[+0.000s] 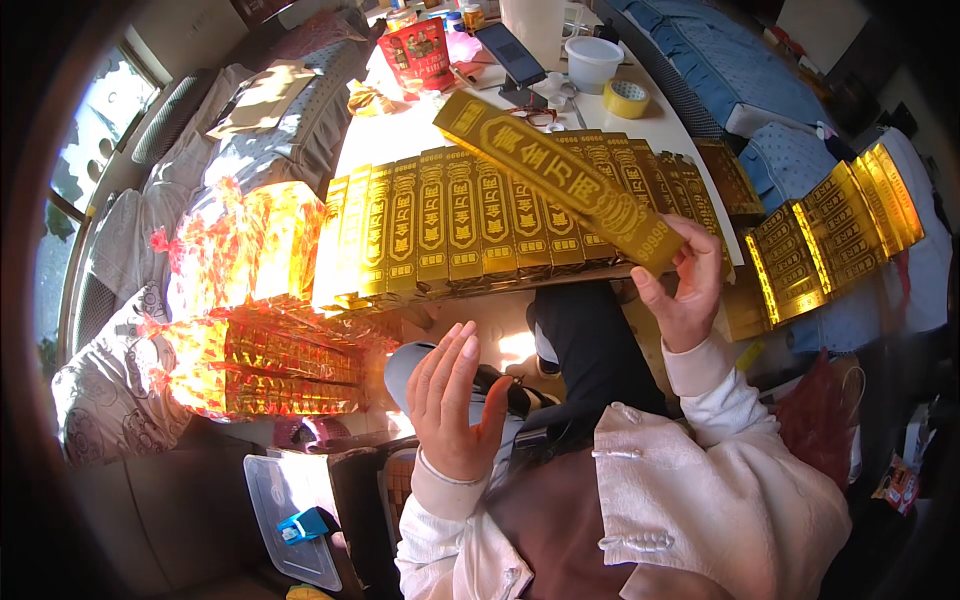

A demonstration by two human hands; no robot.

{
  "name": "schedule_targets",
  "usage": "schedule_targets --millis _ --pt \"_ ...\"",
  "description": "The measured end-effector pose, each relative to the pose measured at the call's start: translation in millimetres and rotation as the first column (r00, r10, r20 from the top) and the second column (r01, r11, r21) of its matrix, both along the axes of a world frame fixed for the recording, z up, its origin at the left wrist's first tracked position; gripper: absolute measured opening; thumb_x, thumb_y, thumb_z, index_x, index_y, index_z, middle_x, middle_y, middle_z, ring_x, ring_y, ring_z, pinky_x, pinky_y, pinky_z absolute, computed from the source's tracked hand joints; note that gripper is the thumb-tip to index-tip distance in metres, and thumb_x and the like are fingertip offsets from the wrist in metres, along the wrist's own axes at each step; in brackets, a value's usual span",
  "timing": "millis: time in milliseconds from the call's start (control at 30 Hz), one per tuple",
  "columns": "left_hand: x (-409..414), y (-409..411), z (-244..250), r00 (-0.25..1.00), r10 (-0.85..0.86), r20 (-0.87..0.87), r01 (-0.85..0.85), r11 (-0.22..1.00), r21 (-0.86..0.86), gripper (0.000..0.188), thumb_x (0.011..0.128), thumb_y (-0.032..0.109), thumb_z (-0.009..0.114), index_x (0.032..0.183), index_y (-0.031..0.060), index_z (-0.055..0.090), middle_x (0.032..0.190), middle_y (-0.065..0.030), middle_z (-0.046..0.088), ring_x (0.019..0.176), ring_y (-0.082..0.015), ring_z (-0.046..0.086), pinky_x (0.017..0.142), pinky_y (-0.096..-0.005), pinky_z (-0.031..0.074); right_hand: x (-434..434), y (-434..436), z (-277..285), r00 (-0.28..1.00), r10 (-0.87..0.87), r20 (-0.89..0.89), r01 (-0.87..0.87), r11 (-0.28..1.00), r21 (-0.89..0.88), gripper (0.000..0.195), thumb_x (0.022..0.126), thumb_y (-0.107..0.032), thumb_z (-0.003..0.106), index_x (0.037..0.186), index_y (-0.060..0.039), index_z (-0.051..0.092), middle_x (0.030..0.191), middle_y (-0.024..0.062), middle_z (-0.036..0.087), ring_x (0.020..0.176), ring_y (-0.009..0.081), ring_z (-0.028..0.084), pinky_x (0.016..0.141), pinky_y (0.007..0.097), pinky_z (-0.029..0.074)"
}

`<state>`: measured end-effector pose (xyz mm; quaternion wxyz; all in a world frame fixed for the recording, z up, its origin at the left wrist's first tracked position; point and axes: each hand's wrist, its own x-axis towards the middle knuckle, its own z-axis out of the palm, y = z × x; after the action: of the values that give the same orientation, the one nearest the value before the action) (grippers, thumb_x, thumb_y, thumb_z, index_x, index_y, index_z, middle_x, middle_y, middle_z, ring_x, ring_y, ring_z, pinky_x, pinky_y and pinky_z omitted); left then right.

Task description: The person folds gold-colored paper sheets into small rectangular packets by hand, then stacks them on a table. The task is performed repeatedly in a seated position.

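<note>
A long gold paper box (555,176) with printed characters is pinched at its lower right end by my right hand (686,281), and it slants up to the left above a row of similar boxes. That row of gold boxes (465,217) lies side by side along the near edge of the white table (645,120). My left hand (454,409) is raised in front of my lap with the fingers extended, holding nothing. Its palm is turned partly toward the right hand.
Clear-wrapped gold and red packs (270,360) are stacked at the left. Folded gold sheets (832,232) stand at the right. Farther back are a phone on a stand (512,56), a roll of yellow tape (626,99), a plastic tub (594,66) and a red pouch (418,58).
</note>
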<state>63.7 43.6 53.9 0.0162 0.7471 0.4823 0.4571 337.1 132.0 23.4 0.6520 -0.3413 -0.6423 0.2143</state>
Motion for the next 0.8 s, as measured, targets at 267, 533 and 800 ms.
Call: schedule_targets --millis 267,533,800 --pt "7 0 -27 0.998 0.015 -0.064 -0.019 0.998 -0.065 0.047 0.081 -0.006 0.072 0.127 0.0035 0.065 0.121 -0.0131 0.071 0.117 -0.0338 0.065 0.104 -0.0446 0.046 97 16 -71 0.862 -0.505 -0.053 0.484 0.849 -0.213 0.052 0.083 -0.001 0.083 0.126 -0.002 0.054 0.129 0.0103 0.057 0.113 0.0184 0.06 0.102 0.0348 0.051" --pt "10 4 -26 0.992 0.003 -0.124 -0.015 0.995 -0.098 0.04 0.083 -0.005 0.071 0.122 0.0035 0.068 0.117 -0.0129 0.072 0.115 -0.0327 0.066 0.102 -0.043 0.046 117 22 -74 0.876 -0.426 -0.224 0.383 0.899 -0.212 0.048 0.095 -0.016 0.075 0.136 -0.0035 0.052 0.124 0.0076 0.061 0.11 0.0153 0.059 0.098 0.0305 0.049" --pt "15 15 -24 0.993 -0.112 -0.039 0.101 0.972 -0.21 0.038 0.088 0.005 0.073 0.126 0.0027 0.066 0.12 -0.0152 0.069 0.117 -0.0334 0.064 0.101 -0.0426 0.047 233 20 5 0.939 -0.147 -0.312 0.093 0.979 -0.182 0.065 0.1 -0.033 0.067 0.152 -0.0059 0.041 0.145 0.0095 0.054 0.126 0.0204 0.057 0.102 0.036 0.049"
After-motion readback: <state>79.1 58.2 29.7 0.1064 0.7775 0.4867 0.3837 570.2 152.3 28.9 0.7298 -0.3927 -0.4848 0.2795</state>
